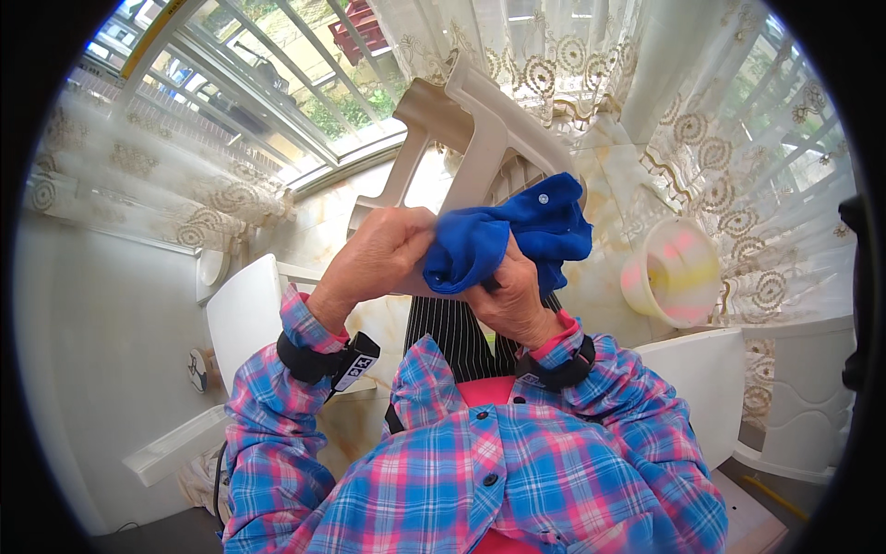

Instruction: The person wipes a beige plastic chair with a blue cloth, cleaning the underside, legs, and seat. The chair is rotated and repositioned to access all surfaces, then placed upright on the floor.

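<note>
A royal blue cloth (547,228) is bunched up in front of me, with a small pale round spot near its upper end. My right hand (516,294) grips it from below, the thumb and fingers partly covered by its folds. At the cloth's left edge, my left hand (381,253) is closed, thumb against the fingers, and seems to pinch the fabric; its fingertips are partly hidden. Behind both hands a beige plastic stool (460,176) lies tipped over, legs pointing up and away. The cloth covers part of its ribbed underside.
A translucent plastic bucket (640,280) with pink and yellow patches stands on the marbled tile floor (602,173) at right. White chair-like panels (242,308) flank me. Lace curtains (720,159) hang by the barred window (304,76). Striped trousers (443,329) show below the hands.
</note>
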The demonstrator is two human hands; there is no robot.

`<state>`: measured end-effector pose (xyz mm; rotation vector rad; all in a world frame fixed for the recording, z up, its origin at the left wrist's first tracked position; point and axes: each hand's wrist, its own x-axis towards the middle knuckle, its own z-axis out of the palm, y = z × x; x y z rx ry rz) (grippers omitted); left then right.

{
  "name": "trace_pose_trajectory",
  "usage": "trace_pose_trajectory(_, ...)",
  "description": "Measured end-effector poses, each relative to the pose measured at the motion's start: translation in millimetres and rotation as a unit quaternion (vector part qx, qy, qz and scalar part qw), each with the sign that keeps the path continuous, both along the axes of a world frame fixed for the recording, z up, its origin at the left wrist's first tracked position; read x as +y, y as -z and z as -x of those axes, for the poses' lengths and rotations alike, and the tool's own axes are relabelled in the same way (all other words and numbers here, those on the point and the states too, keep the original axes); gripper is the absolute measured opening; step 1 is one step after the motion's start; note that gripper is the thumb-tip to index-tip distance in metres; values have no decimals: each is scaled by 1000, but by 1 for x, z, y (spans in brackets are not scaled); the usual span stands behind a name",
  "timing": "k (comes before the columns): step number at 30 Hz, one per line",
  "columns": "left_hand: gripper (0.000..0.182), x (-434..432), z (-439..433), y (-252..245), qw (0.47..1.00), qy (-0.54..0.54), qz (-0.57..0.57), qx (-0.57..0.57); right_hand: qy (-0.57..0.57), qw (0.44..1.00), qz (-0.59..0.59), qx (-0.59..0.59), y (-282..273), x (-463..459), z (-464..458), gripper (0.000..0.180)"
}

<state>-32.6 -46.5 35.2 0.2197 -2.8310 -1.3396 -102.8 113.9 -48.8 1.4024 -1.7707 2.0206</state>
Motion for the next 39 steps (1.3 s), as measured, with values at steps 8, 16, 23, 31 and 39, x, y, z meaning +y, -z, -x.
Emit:
trace_pose_trajectory(8,13,13,-9,-7,999,10,45,-9,105,992,-2,-70,-17,-7,49,15)
trace_pose_trajectory(16,12,-8,-19,3,997,-41,-48,-41,-121,992,11,-37,0,5,-1,16)
trace_pose_trajectory(23,12,10,-41,0,999,-36,2,-8,-8,941,90,-325,-17,8,37,18)
trace_pose_trajectory(31,11,12,-41,7,993,-108,-27,41,-36,958,86,-272,-18,-12,5,23)
trace_pose_trajectory(39,16,-15,-73,8,976,-156,-147,36,-177,974,-28,-137,-15,2,-24,22)
